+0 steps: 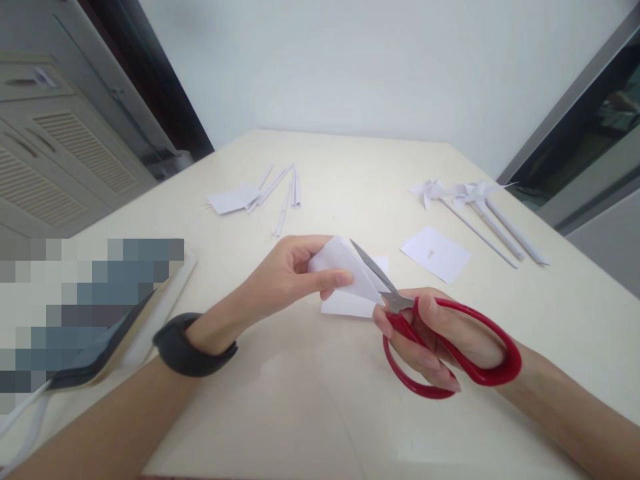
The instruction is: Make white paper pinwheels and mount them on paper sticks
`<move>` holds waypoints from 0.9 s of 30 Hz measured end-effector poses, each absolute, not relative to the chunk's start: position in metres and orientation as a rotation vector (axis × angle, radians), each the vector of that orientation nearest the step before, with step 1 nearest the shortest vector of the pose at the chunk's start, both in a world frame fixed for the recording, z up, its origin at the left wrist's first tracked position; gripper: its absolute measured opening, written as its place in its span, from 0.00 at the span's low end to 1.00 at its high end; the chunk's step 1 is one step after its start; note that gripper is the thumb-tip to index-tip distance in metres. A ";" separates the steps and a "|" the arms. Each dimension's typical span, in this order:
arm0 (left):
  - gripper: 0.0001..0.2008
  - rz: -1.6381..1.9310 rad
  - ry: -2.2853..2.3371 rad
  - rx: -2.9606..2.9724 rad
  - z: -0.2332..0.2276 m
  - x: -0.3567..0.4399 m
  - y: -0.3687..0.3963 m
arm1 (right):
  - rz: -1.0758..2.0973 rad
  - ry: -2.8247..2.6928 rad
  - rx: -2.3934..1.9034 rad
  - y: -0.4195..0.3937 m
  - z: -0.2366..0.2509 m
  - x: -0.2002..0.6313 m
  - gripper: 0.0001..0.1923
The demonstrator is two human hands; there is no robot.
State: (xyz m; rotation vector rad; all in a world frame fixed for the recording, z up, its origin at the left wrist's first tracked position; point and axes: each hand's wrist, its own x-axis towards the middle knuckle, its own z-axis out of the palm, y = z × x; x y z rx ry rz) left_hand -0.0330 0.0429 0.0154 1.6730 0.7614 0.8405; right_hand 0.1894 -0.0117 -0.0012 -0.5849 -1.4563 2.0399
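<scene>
Between the thumb and fingers of my left hand (295, 270) is a folded piece of white paper (345, 260), raised above the table. My right hand (425, 340) grips red-handled scissors (493, 373), thumb and fingers through the loops. The scissor blades (373, 265) are parted and lie along the right edge of the folded paper; whether they have cut into it I cannot tell. Under the hands a flat white sheet (345, 307) lies on the table, partly covered by the held paper.
White paper pinwheels (470, 193) on rolled sticks lie at the right back. Nearer is a square of paper (435, 255) with a small bit on it. Thin paper rolls (275, 190) and a paper piece (233, 199) lie at the left back. A blurred-out device (110, 333) stands at the left.
</scene>
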 end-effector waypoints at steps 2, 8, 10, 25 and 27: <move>0.05 0.838 0.766 1.675 0.015 -0.033 0.042 | 2.060 -1.427 -0.599 -0.012 0.000 0.189 0.27; 0.08 0.829 0.774 1.712 0.014 -0.033 0.041 | 2.062 -1.369 -0.585 -0.013 -0.005 0.186 0.26; 0.09 0.828 0.788 1.721 0.014 -0.033 0.041 | 2.046 -1.377 -0.588 -0.014 -0.006 0.185 0.27; 0.07 0.764 0.763 1.685 0.015 -0.033 0.043 | 1.900 -1.567 -0.829 -0.016 0.007 0.180 0.22; 0.08 0.758 0.770 1.698 0.016 -0.033 0.043 | 1.916 -1.554 -0.878 -0.017 0.011 0.180 0.21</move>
